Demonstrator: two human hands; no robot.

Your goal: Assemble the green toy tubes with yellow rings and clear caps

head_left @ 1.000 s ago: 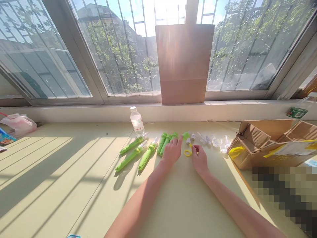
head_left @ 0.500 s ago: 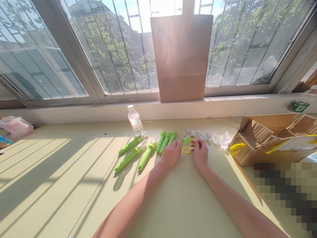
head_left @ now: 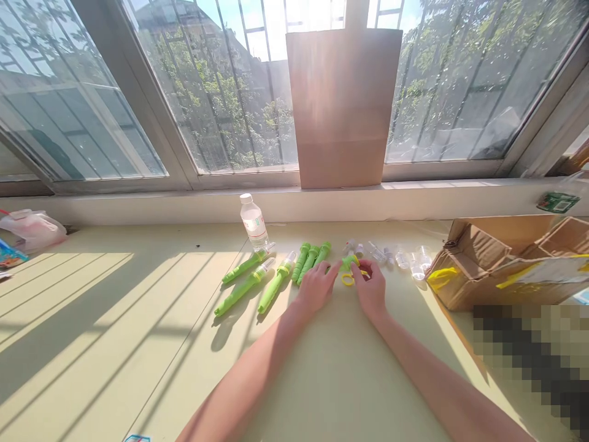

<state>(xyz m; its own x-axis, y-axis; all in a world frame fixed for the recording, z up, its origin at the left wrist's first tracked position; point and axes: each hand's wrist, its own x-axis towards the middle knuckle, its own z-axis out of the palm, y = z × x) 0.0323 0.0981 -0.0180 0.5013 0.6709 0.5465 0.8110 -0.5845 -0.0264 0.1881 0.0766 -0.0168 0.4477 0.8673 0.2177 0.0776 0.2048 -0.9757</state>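
Between my two hands is a small green plastic part (head_left: pixel 348 263), with a yellowish edge on its right side. My left hand (head_left: pixel 317 287) pinches it from the left, thumb and fingers close together. From the right, my right hand (head_left: pixel 372 290) brings closed fingertips against the part, with a yellow ring at them, partly hidden. Another yellow ring (head_left: pixel 347 280) lies on the table just below. Several green ridged tubes (head_left: pixel 308 264) stand side by side left of my left hand. Further left lie 3 longer green sticks (head_left: pixel 277 285) with clear tips.
Clear plastic caps and small pieces (head_left: pixel 401 258) lie in a row behind my right hand. A water bottle (head_left: pixel 254 222) stands at the back. To the right is an open cardboard box (head_left: pixel 483 270); a cardboard sheet (head_left: pixel 343 110) leans on the window. A plastic bag (head_left: pixel 34 230) lies far left.
My right hand has moved slightly left, bringing its fingertips and the yellow ring up to the green part. The left hand stays beside it. The view has shifted slightly.
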